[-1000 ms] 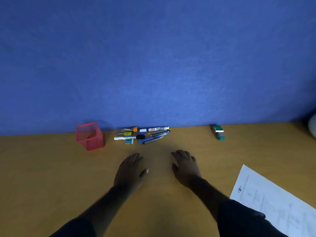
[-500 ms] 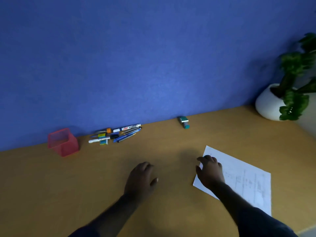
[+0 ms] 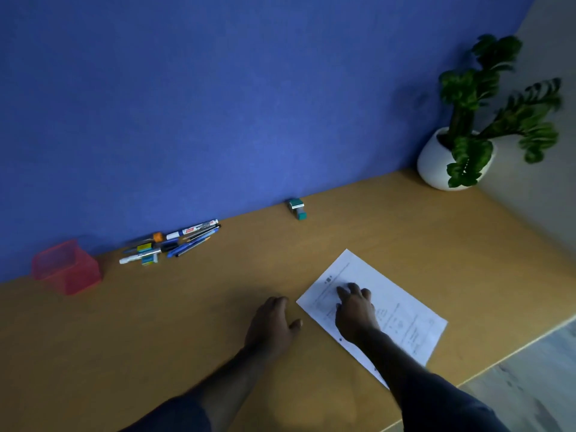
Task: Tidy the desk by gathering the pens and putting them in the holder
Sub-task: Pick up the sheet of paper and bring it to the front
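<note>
White printed paper (image 3: 402,310) lies under your right hand (image 3: 355,313): the fingers (image 3: 344,291) are spread and pressed flat on the sheet, palm down, grasping nothing. Your left hand (image 3: 271,325) rests just beside the sheet's near-left corner, palm down on the bare tan wooden desk (image 3: 156,338), its fingers loosely extended and its thumb (image 3: 295,324) pointing toward the paper; it too holds nothing. Dark sleeves cover both forearms near the bottom edge of the view.

Farther out, the cluster of pens and markers (image 3: 171,243) lies in a loose bundle against the foot of the blue wall (image 3: 218,104), well apart from both of your hands; a white whiteboard marker (image 3: 191,229) sits at its far right end, and a small teal eraser-like block (image 3: 149,260) at its near side. To the left of the bundle, near it but not touching, stands the red mesh square pen holder (image 3: 67,266), upright. A small teal and white object (image 3: 296,208) sits alone along the wall, right of the pens. In the far right corner stands a green leafy plant in a round white pot (image 3: 436,163).
</note>
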Tool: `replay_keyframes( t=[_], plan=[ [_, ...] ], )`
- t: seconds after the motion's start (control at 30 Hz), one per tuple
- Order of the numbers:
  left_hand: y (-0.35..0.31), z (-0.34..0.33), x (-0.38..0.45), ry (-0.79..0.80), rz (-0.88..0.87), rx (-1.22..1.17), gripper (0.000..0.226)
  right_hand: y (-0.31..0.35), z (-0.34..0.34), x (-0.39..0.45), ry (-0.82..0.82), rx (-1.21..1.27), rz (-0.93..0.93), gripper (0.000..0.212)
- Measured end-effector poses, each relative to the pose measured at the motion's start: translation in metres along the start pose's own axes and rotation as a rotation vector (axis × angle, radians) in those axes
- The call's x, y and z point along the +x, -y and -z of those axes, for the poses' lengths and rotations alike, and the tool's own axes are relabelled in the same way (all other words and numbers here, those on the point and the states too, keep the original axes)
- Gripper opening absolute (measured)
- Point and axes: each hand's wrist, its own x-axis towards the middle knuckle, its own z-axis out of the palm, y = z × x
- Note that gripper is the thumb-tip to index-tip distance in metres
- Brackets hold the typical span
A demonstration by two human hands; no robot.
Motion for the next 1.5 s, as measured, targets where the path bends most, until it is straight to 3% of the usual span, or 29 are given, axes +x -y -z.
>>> replay_keyframes(
  t=[0.17,0.53,0.77,0.87,1.13,1.27,1.37,1.5],
  plan=[
    [-0.028,-0.008,0.024,0.002,0.046,0.041,0.061,-0.005,-0.002,-0.002,0.008,0.032,0.030,0.056],
    [-0.049,-0.028,0.056,0.017,0.200,0.214,0.034,-0.018,0.008,0.002,0.002,0.100,0.044,0.054],
    [-0.033,-0.022,0.058,-0.082,0.120,0.206,0.028,-0.044,0.031,0.035,-0.053,-0.055,-0.091,0.107],
    [-0.025,-0.018,0.060,-0.083,0.146,0.174,0.033,-0.044,0.039,0.047,0.019,-0.086,-0.146,0.113],
    [-0.024,-0.017,0.059,-0.106,0.149,0.129,0.037,-0.032,0.040,0.056,0.072,-0.090,-0.180,0.079],
    [-0.022,-0.013,0.056,-0.120,0.196,-0.008,0.047,-0.030,0.038,0.053,0.049,-0.077,-0.124,0.047],
    [-0.013,-0.008,0.057,-0.196,0.254,-0.255,0.073,-0.022,0.044,0.053,-0.055,0.129,-0.110,0.029],
    [-0.002,0.006,0.058,-0.219,0.315,-0.579,0.081,0.000,0.070,0.056,-0.056,0.610,-0.036,0.034]
  ],
)
